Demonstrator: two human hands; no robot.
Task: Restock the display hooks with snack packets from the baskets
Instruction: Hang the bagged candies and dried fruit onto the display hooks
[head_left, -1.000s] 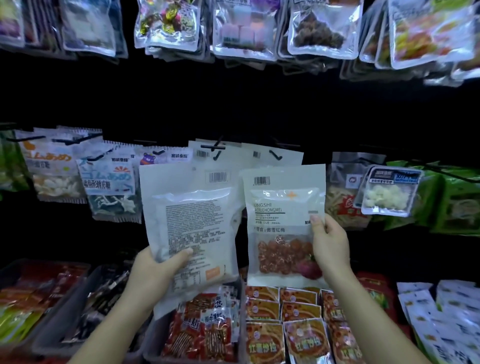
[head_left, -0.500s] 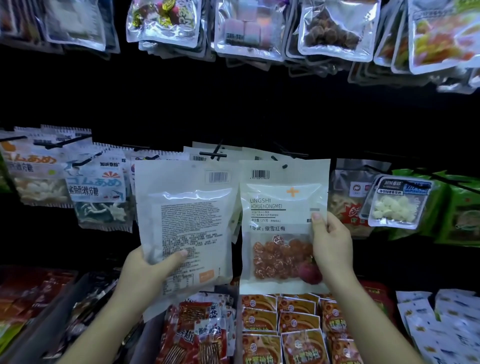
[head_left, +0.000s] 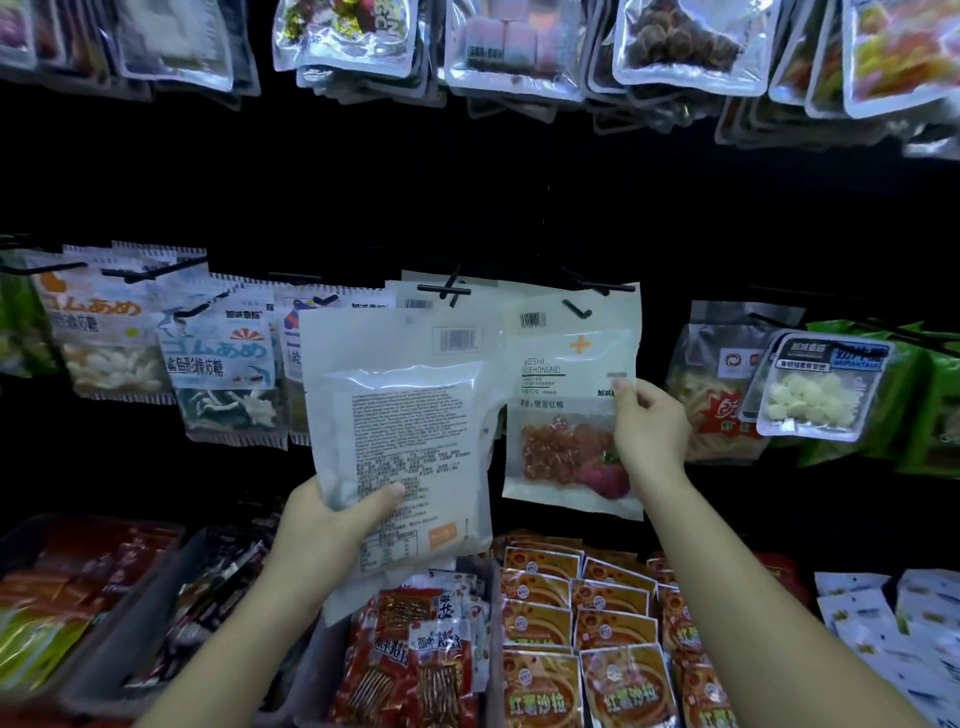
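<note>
The right hand (head_left: 649, 431) pinches the right edge of a white packet (head_left: 566, 410) with red plums visible through its window. Its thumb lies on the front and the other fingers are hidden behind. The top of this packet is at a black hook (head_left: 577, 310), and the hook tip shows in front of the hole, so I judge the packet is just going onto the hook or already hangs there; the hand holds the edge to steady it.

The left hand (head_left: 332, 525) grips a second white packet (head_left: 400, 436) at its lower left corner, thumb pressed on the printed back side and fingers behind. This one is turned with the back toward the camera and kept lower and to the left, probably waiting for its turn. It looks soft and light, so a corner grip is enough.

Below, the baskets (head_left: 493, 597) hold orange packets (head_left: 582, 623) and red packets (head_left: 415, 665), still to be hung.
</note>
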